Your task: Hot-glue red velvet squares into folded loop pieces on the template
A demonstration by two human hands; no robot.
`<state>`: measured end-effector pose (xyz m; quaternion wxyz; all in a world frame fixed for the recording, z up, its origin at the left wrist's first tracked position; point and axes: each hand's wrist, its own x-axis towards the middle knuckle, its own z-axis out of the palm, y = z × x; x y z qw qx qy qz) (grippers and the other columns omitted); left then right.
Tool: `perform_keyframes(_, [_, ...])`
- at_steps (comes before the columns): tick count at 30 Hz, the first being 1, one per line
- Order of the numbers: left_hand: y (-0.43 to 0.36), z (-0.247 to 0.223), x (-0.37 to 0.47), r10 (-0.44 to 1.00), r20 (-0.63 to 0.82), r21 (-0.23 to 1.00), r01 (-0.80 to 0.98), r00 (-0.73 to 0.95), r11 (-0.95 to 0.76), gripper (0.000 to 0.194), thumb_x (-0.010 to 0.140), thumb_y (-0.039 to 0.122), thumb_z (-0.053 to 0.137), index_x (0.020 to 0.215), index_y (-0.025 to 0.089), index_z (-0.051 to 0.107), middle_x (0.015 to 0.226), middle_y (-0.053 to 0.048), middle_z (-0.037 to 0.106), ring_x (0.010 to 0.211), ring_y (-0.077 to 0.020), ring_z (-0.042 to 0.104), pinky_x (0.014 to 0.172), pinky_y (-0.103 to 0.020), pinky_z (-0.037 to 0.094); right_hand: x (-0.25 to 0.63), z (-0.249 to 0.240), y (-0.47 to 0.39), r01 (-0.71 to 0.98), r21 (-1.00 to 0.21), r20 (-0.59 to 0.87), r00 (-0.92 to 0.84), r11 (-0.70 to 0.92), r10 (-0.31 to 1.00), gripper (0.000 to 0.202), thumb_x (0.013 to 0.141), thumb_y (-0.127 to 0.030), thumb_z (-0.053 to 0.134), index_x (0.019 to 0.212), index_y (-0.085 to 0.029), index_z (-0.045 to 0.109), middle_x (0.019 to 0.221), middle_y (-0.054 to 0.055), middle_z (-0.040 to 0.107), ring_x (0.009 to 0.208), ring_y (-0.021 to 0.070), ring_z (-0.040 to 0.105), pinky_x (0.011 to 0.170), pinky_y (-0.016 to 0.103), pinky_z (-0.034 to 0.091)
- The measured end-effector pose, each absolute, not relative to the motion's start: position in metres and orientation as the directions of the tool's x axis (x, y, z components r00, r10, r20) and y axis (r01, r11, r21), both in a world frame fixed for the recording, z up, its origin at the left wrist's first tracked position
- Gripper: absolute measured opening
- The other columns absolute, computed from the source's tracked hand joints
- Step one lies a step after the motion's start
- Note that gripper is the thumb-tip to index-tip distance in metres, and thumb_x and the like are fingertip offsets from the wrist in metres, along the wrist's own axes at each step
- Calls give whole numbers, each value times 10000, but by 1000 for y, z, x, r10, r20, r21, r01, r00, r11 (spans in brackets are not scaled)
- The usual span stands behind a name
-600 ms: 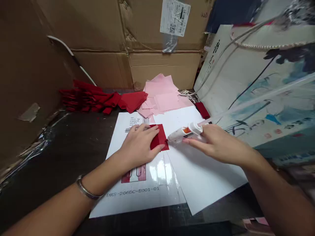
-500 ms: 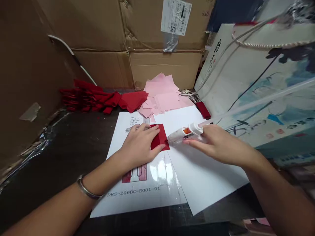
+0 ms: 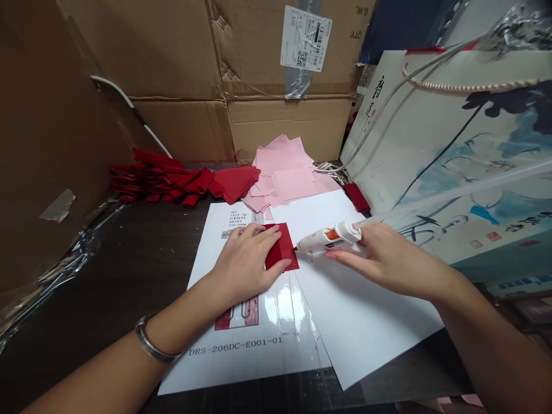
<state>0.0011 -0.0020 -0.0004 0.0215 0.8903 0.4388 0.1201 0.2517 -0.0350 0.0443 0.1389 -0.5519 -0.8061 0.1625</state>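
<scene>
My left hand (image 3: 245,259) lies with its fingers spread flat over a small red folded piece (image 3: 291,246), pressing it onto the printed sheet below. The palm and fingers hide its left part. My right hand (image 3: 383,261) is wrapped around a white hot glue gun (image 3: 330,237) with an orange part on its body. The gun's nozzle points left, at the right edge of the red piece, touching or nearly touching it. A long translucent glue stick (image 3: 414,206) runs out of the gun's back end. The printed sheet (image 3: 207,368) carries a picture and lettering.
A blank white sheet (image 3: 357,328) overlaps the printed one. Behind them lie pink paper squares (image 3: 293,184), stacked red pieces (image 3: 168,181), metal clips (image 3: 334,171) and a dark red piece (image 3: 357,197). Cardboard boxes (image 3: 288,123) and a patterned bag (image 3: 452,167) stand behind; a cable (image 3: 379,112) hangs nearby.
The view has tilted up a little, so the scene sits lower. The glue gun's nozzle stays by the red piece's right edge. My left hand keeps its place on the piece.
</scene>
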Motion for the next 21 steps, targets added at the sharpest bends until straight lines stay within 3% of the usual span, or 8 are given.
perform_keyframes(9, [-4, 3, 3, 802, 187, 159, 788, 568, -595, 537, 890, 510, 511, 1264, 131, 581, 1190, -158, 646, 1104, -341, 542, 902, -498, 431, 253, 42, -35, 874, -368, 48, -323, 317, 945, 431, 889, -571, 508, 643, -217, 479, 511, -25, 434, 464, 128, 400, 470, 283, 259])
perform_keyframes(21, [-3, 1, 1, 794, 202, 167, 779, 573, -605, 509, 892, 521, 505, 1211, 136, 598, 1177, -155, 645, 1105, -339, 539, 896, -482, 427, 248, 43, -35, 865, -398, -7, -335, 305, 942, 403, 907, -550, 493, 685, -214, 481, 600, -4, 526, 540, 149, 468, 516, 293, 299])
